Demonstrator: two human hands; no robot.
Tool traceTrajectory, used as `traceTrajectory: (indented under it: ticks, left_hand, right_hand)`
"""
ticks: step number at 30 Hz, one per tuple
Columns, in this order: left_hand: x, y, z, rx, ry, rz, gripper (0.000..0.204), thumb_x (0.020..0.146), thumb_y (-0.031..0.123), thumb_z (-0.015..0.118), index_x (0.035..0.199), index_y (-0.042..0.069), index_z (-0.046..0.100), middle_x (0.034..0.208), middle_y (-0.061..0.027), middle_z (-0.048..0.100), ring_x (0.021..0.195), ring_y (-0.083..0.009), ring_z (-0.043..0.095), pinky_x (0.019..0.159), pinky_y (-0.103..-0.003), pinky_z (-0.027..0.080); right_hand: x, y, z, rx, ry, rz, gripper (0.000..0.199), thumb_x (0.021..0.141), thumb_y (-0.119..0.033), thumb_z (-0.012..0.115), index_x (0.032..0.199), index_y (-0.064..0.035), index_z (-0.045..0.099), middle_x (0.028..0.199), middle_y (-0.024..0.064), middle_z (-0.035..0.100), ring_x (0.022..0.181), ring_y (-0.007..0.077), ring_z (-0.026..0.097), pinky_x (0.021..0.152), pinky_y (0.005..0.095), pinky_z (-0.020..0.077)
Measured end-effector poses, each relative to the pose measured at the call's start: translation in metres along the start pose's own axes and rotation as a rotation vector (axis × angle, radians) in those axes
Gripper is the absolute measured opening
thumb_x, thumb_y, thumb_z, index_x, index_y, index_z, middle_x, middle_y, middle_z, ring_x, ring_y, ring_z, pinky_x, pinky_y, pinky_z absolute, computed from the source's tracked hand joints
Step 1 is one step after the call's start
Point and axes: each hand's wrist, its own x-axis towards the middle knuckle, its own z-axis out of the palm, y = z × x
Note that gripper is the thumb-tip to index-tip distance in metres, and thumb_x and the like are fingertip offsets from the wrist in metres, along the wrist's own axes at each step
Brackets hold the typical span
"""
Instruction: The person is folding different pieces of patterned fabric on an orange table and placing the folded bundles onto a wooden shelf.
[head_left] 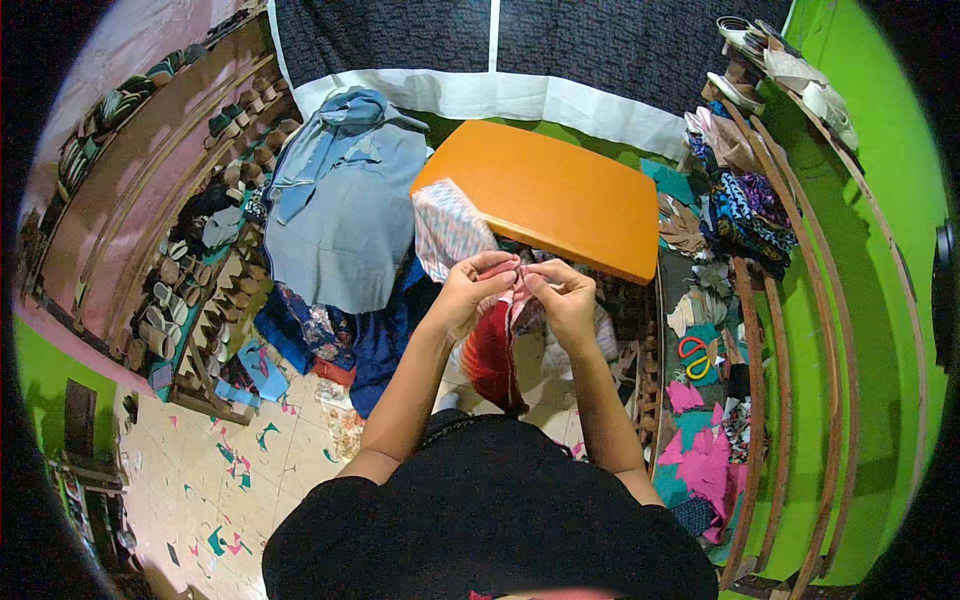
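My left hand (pixel 478 290) and my right hand (pixel 563 300) meet in front of my chest, fingertips almost touching. Both are closed in a pinch on the upper edge of a red and pink cloth (pixel 490 352), which hangs down between my forearms. Whether a small item sits between the fingertips is too fine to make out. Just beyond my left hand, a pale patterned cloth (pixel 450 225) drapes over the near-left corner of an orange tabletop (pixel 550 190).
Blue-grey fabric (pixel 340 235) is heaped left of the tabletop. Shoe racks (pixel 215 200) line the left wall. Scissors with red and yellow handles (pixel 695 357) lie among cloth scraps (pixel 700 460) by wooden rails (pixel 790 350) at right. Cuttings (pixel 235 465) litter the tiled floor.
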Motion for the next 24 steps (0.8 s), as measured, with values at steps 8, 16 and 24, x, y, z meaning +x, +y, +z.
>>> traceTrajectory:
  ticks: [8, 16, 24]
  left_hand:
    - [0.003, 0.003, 0.004, -0.124, -0.119, -0.063, 0.023, 0.072, 0.001, 0.051, 0.092, -0.009, 0.052, 0.085, -0.0166, 0.057, 0.071, -0.0199, 0.058, 0.065, -0.027, 0.049]
    - [0.005, 0.011, 0.010, -0.075, -0.148, -0.071, 0.022, 0.077, 0.006, 0.049, 0.093, -0.008, 0.052, 0.081, -0.0133, 0.059, 0.068, -0.0155, 0.059, 0.061, -0.025, 0.050]
    - [0.003, 0.009, 0.018, -0.112, -0.197, -0.090, 0.024, 0.078, 0.009, 0.052, 0.095, -0.009, 0.053, 0.082, -0.0146, 0.059, 0.069, -0.0158, 0.059, 0.062, -0.023, 0.049]
  right_hand:
    - [-0.008, -0.004, 0.002, 0.130, 0.062, 0.104, 0.010, 0.071, 0.002, 0.058, 0.082, 0.0044, 0.057, 0.076, 0.0062, 0.055, 0.068, 0.0107, 0.055, 0.062, 0.0221, 0.0471]
    - [-0.001, -0.021, -0.010, -0.139, -0.203, -0.079, 0.027, 0.069, 0.006, 0.047, 0.092, 0.0003, 0.059, 0.083, 0.0079, 0.053, 0.070, 0.0142, 0.052, 0.065, 0.0238, 0.0430]
    - [-0.002, -0.036, -0.010, -0.540, -0.096, -0.343, 0.022, 0.066, 0.001, 0.050, 0.083, -0.0030, 0.062, 0.073, 0.0091, 0.055, 0.065, 0.0177, 0.055, 0.059, 0.0239, 0.0439]
